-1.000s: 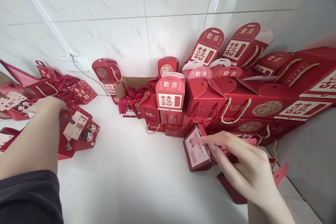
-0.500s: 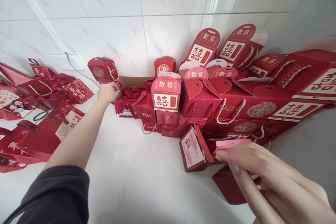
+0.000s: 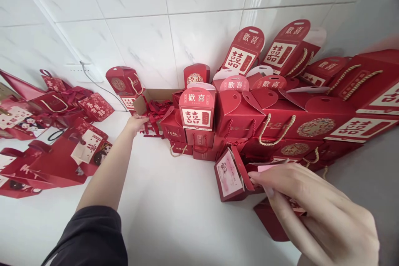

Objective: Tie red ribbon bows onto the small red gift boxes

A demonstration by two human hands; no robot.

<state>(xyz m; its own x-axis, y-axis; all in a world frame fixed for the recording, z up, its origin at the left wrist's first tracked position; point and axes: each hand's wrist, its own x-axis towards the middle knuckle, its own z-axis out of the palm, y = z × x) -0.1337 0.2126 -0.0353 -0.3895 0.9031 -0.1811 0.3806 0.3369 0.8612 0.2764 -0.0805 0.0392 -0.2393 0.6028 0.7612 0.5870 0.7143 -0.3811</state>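
My left hand (image 3: 136,124) reaches far across the white table (image 3: 162,208) to a bundle of red ribbons (image 3: 156,113) spilling from a small cardboard box (image 3: 149,97). Its fingers curl at the ribbons' edge; what they hold, if anything, is hidden. My right hand (image 3: 311,212) is at the lower right, fingers pinched on the pink flap (image 3: 268,167) of a small red gift box (image 3: 230,174) with a pink front panel, which lies tilted on the table.
Many red wedding gift boxes (image 3: 264,108) with rope handles are stacked against the tiled wall (image 3: 187,29) at centre and right. Red paper bags (image 3: 56,149) lie in a heap at the left. A flat red piece (image 3: 271,220) lies under my right hand.
My left hand left the bag heap at the left, swung to the red box by the wall, then dropped to the ribbon bundle. My right hand shifted onto the small box's flap.
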